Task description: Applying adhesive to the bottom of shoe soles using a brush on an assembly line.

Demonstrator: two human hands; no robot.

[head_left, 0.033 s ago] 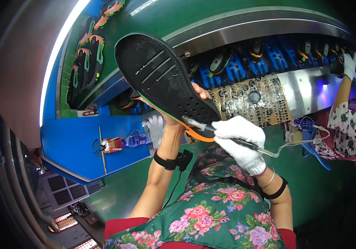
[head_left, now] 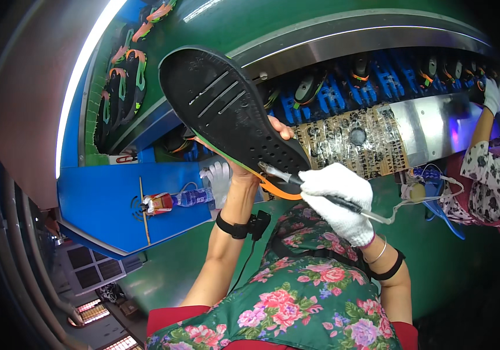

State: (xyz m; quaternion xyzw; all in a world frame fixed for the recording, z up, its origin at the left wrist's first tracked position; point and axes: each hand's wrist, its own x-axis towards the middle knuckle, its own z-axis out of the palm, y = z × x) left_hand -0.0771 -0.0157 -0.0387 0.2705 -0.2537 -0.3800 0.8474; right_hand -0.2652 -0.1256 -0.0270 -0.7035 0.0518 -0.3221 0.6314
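Observation:
A black shoe sole part (head_left: 215, 99) with slots, round holes and an orange-and-green edge is held up, tilted, in front of me. My bare left hand (head_left: 244, 163) is closed round it from behind, fingertips showing at its right edge; most of that hand is hidden. In a white knitted glove, my right hand (head_left: 338, 198) is closed on a black pen-like tool (head_left: 292, 177) with a pale tip. A thin pale tube (head_left: 378, 217) leaves its rear end. The tip is over the holed end of the part, near the orange edge; I cannot tell whether it touches.
Behind runs a line of blue racks (head_left: 331, 96) with shoes. A taped cardboard sheet (head_left: 349, 143) lies before it. On the blue table (head_left: 104, 198) at left are a plastic bottle (head_left: 191, 197) and a white glove (head_left: 219, 181). A co-worker's gloved hand (head_left: 493, 95) is far right.
The shoe sole part has shifted very slightly left. The tool's tip, blurred before, is sharp now and a little lower. The co-worker's gloved hand has shifted slightly.

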